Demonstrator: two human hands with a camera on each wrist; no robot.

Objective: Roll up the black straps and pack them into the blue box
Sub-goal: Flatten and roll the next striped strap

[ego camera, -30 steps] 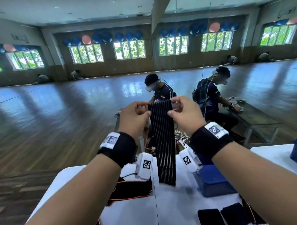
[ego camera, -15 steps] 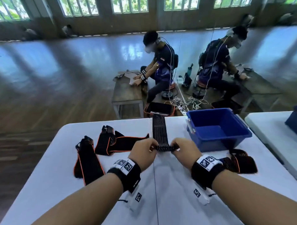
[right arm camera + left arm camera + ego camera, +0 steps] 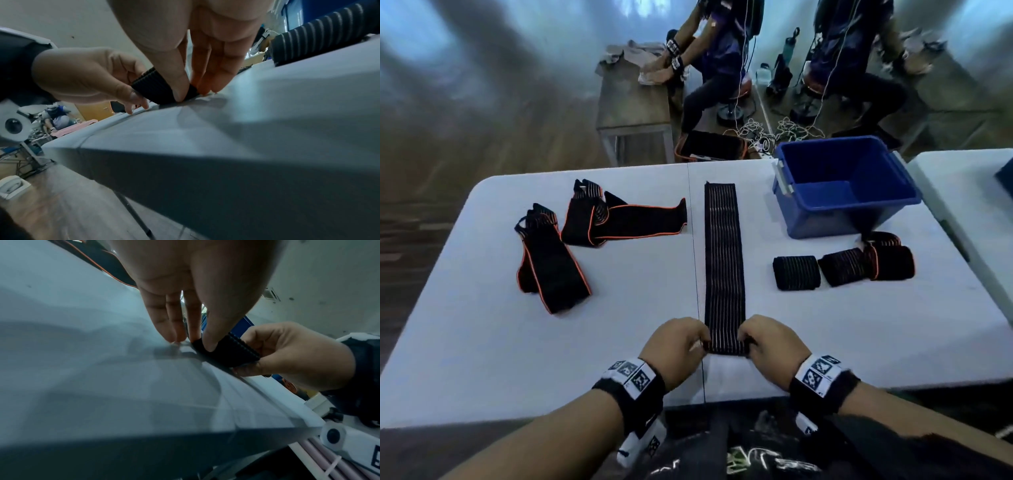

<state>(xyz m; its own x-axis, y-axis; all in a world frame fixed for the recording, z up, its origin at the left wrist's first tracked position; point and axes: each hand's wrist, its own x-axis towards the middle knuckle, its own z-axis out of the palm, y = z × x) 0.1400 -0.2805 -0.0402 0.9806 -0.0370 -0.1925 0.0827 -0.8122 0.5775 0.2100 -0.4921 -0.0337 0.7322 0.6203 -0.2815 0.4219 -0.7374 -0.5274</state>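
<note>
Black strap (image 3: 724,260), ribbed with pale lines, lies flat and straight on the white worktop (image 3: 482,342), running from the near edge toward the far edge just right of the worktop's centre seam. Its near end is turned up into the first bit of a roll, and both hands pinch that end: the left hand (image 3: 675,344) holds the left side with thumb over the fabric and fingertips (image 3: 174,335) down on the worktop, while the right hand (image 3: 770,346) holds the right side the same way, its fingers (image 3: 218,78) touching the surface beside the strap. At the far right corner stands the blue box (image 3: 842,185), open, with nothing visible inside it. Just in front of the box, toward the right edge, three rolled straps (image 3: 842,267) lie in a row, touching one another, the rightmost with orange trim. On the left half of the worktop lie two loose straps with orange edging (image 3: 585,240), folded over themselves and touching each other. Beyond the far edge, another person sits at a small wooden bench (image 3: 633,99), with tangled cables (image 3: 774,132) on the floor nearby.
</note>
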